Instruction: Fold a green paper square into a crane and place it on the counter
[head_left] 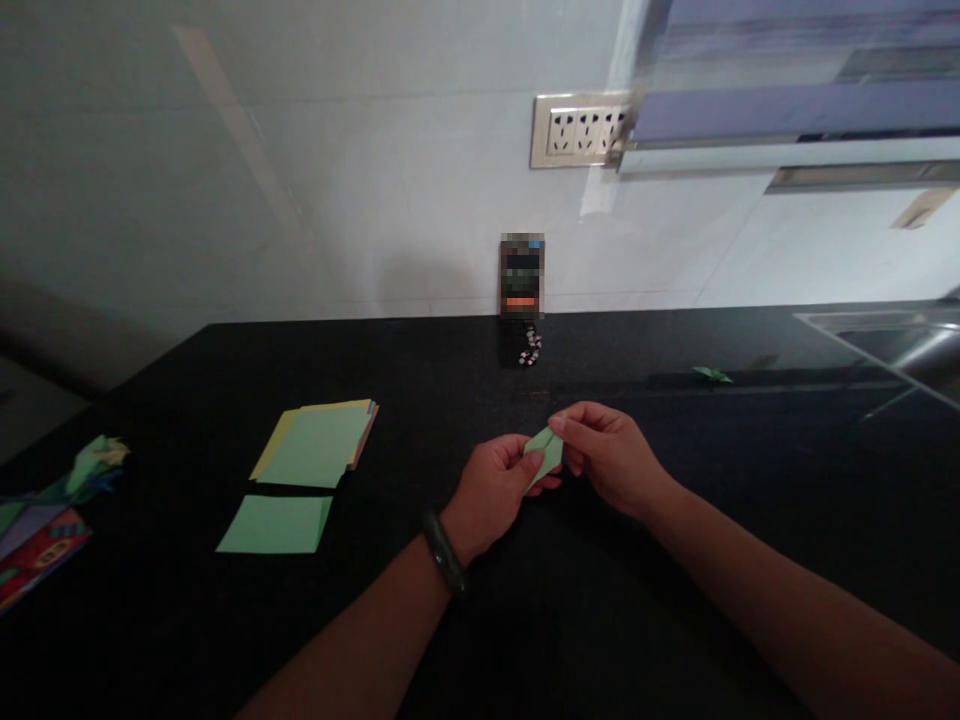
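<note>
A small piece of folded green paper (552, 452) is held above the black countertop, between both of my hands. My left hand (496, 492), with a dark bangle on its wrist, pinches the paper's lower left side with the thumb on top. At the upper corner, the thumb and fingers of my right hand (609, 452) are closed on the same paper. A crease or slit runs along its upper part. To the left lie a stack of coloured paper (311, 445), green on top with yellow beneath, and a folded green sheet (274, 524).
A phone (523, 277) with a beaded strap (531, 346) leans against the wall. Toward the back right lies a small folded green paper piece (712, 375), near a sink edge (870, 355). Crumpled coloured paper (94, 468) and a red packet (52, 555) are at far left.
</note>
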